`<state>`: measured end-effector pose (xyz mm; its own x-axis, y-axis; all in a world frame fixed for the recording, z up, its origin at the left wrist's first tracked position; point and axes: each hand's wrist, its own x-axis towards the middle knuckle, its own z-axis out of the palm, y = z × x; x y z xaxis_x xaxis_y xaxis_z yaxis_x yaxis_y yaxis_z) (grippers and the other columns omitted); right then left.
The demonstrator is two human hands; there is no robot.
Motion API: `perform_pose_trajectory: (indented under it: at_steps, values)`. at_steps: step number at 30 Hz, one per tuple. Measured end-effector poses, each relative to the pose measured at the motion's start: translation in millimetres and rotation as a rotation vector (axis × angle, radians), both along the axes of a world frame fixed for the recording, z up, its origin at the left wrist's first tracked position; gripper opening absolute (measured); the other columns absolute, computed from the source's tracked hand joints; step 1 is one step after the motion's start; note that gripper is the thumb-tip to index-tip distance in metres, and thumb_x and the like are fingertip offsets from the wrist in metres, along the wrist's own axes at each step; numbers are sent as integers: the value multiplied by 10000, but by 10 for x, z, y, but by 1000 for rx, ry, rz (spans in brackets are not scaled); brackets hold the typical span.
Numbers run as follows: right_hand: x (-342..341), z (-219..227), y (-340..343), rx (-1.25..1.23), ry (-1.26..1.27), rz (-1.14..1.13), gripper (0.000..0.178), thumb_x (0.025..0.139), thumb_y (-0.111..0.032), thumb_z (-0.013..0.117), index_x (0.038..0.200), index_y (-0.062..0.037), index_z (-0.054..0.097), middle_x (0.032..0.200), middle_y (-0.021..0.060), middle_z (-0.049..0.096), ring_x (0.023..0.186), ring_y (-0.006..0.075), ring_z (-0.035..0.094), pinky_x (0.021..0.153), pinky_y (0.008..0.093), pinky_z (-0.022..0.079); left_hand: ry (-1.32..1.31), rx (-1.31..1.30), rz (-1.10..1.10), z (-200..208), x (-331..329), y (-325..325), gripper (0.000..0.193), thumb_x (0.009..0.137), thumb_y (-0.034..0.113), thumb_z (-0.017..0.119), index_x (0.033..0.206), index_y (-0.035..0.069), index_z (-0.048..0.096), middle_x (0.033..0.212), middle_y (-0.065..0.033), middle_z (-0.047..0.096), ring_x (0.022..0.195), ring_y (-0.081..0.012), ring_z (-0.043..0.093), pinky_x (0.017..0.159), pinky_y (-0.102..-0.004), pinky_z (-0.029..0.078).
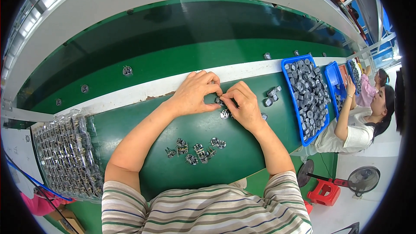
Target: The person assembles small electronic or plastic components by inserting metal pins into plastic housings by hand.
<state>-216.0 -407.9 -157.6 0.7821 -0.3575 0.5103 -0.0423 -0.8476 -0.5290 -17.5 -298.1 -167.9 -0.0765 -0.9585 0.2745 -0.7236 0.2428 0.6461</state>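
The person wears a softly creased pale shirt (216, 211) with stripes of taupe, green and dark blue. Its left sleeve (123, 208) and right sleeve (285, 197) are short and striped alike; both forearms (145, 132), left grip (197, 95) and right grip (243, 107) are bare.

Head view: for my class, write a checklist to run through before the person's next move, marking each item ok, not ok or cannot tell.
1. Both hands at the small dark part: ok; the left hand and right hand meet at it.
2. Small dark part's alignment: cannot tell; the hands partly cover it.
3. Loose circuit boards in an orderly row: not ok; they lie scattered on the green bench.
4. All grey pieces inside the blue tray: not ok; a few similar ones lie on the bench to its left.
5. Nearest co-worker's raised hand clear of the person's own: ok; it is beyond that tray.
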Motion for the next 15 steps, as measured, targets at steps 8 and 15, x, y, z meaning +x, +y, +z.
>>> perform_pose_trajectory:
  at_steps: [8, 15]
  values:
    - [-51, 60, 14, 470, 154, -108, 113, 844, 36, 809, 870, 6, 704, 844, 79, 664, 739, 194, 610, 597, 323, 483, -14, -38, -16, -14, 6, 1, 286, 780, 275, 880, 950, 143, 690, 1180, 19, 603, 1078, -215, 566, 954, -398, 397]
    - [-24, 9, 20, 164, 36, -35, 139, 835, 56, 811, 882, -5, 695, 849, 77, 668, 743, 200, 615, 608, 325, 502, -17, -29, -15, -16, 7, 1, 278, 785, 271, 878, 950, 146, 692, 1184, 27, 604, 1075, -210, 568, 955, -398, 397]
